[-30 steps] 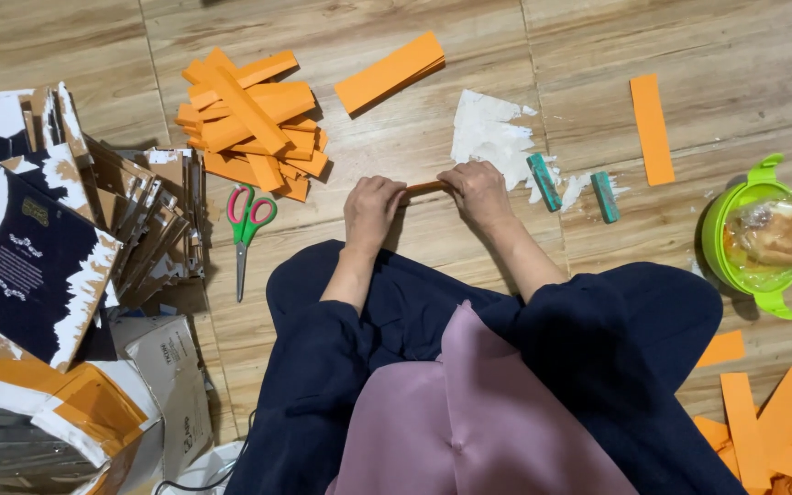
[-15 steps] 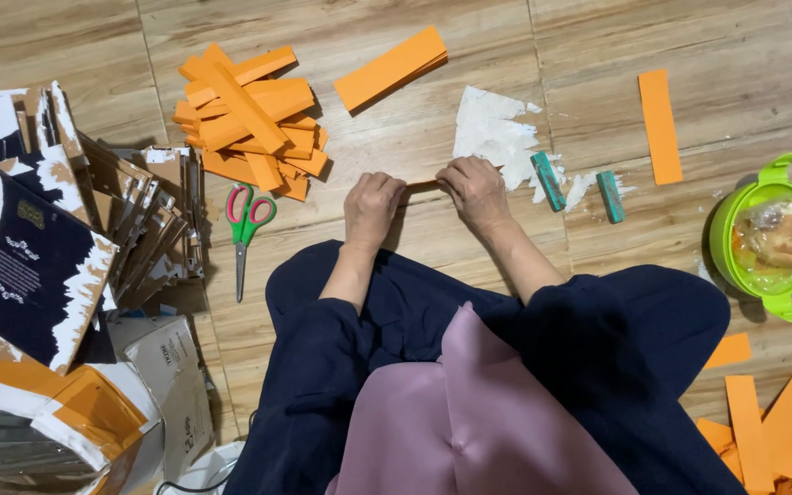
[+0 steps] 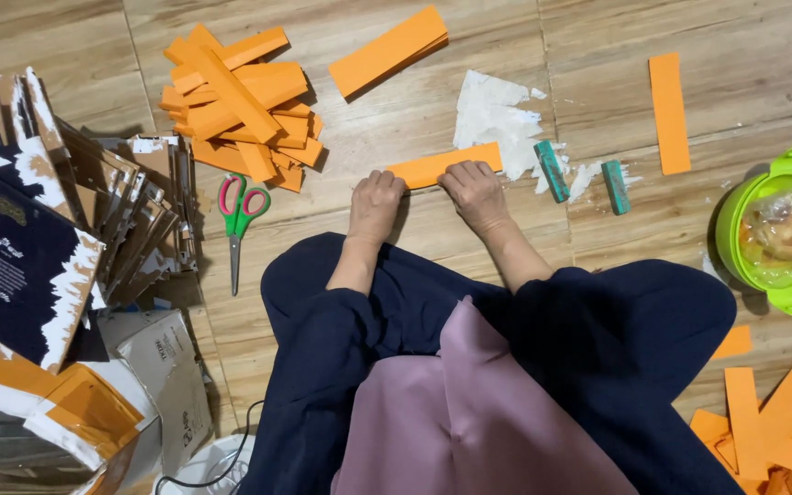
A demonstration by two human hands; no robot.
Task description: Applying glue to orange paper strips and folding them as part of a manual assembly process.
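An orange paper strip (image 3: 442, 163) lies on the wooden floor right in front of my knees. My left hand (image 3: 376, 203) presses down on its left end with curled fingers. My right hand (image 3: 475, 191) presses on its near edge towards the right end. Both hands rest flat on the strip and floor. A patch of white paste (image 3: 492, 115) is smeared on the floor just beyond the strip's right end, and two green glue sticks (image 3: 552, 170) (image 3: 614, 186) lie to the right of it.
A heap of orange strips (image 3: 236, 96) sits at the far left, a stack of strips (image 3: 387, 50) beyond, a single strip (image 3: 669, 112) far right. Scissors (image 3: 238, 220), torn cardboard packaging (image 3: 66, 229), a green lidded bowl (image 3: 767, 229) and orange offcuts (image 3: 772, 426) surround me.
The strip between my hands now lies opened out flat and wide on the floor, where before only a narrow edge showed. Both hands have stayed in about the same place.
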